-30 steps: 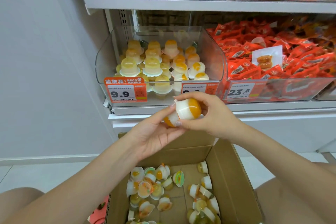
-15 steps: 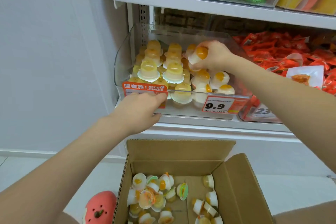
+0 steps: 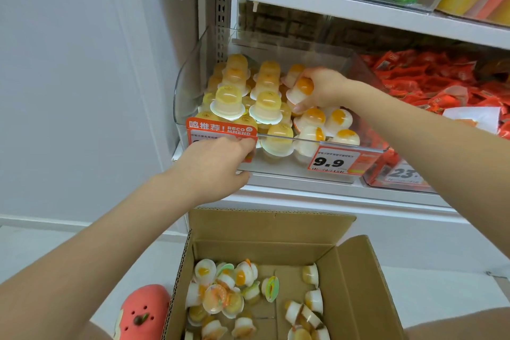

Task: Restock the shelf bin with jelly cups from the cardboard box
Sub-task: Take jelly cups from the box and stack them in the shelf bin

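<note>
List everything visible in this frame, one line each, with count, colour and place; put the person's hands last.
bin: one, clear plastic, on the shelf's left end.
cups in bin: many, yellow and white, stacked upside down.
held cup: one, white with orange top, over the bin's right side.
box: one, brown cardboard, open, on the floor below the shelf.
cups in box: many, loose on the bottom.
price tags: two on the bin front, orange and white; the right reads 9.9.
red packets: many, in the next bin to the right.
plush toy: one, red, left of the box.
left hand: grip on the bin's front edge at the left tag.
right hand: grip on the held cup.
</note>
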A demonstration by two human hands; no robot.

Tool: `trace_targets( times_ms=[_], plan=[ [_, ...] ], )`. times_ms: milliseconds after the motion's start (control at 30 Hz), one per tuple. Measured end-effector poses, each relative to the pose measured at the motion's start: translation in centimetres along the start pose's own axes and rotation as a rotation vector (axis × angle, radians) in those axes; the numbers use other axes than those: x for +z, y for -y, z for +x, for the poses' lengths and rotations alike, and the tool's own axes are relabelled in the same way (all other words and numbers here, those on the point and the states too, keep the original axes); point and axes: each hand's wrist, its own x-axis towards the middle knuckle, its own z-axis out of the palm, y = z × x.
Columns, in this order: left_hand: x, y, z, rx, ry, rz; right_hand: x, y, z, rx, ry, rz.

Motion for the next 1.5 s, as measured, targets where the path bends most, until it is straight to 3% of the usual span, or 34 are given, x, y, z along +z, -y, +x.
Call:
trace_targets(
  times_ms=[300,500,600,667,733,867,933,1000,1133,1500],
  plan=[
    [-0.2,-0.3,0.1,-0.001,0.002,0.018,-0.4,0.3,-1.0,-0.012,0.008,0.021],
    [1.0,-1.1,-0.6,0.028,0.057,0.044,1.4,-0.8,-11.4,-0.258,-0.656,0.213],
    [3.0,-2.2,-1.3,0.071,0.167,0.088,4.6,-2.8,-17.4,-0.379,-0.75,0.153],
    [5.3,-3.0,-2.1,0.104,0.269,0.107,8.0,-4.9,-20.2,-0.411,-0.597,0.107],
    [8.5,-3.8,-3.2,0.124,0.378,0.1,11.8,-6.9,-21.9,-0.384,-0.281,0.032],
    [16.5,-5.8,-5.8,0.122,0.693,0.162,20.4,-10.3,-23.7,-0.144,0.356,-0.084],
    [20.9,-7.2,-6.4,0.129,0.81,0.179,24.5,-11.7,-23.8,-0.056,0.551,-0.141],
    [25.0,-8.9,-6.2,0.106,0.829,0.118,28.4,-12.7,-24.0,-0.004,0.7,-0.213],
    [30.9,-12.1,-3.9,0.038,0.804,-0.049,34.4,-13.3,-25.1,-0.079,0.869,-0.341],
    [38.5,-13.7,-2.7,-0.113,0.801,-0.289,36.8,-13.5,-23.3,-0.238,0.936,-0.602]
  ],
)
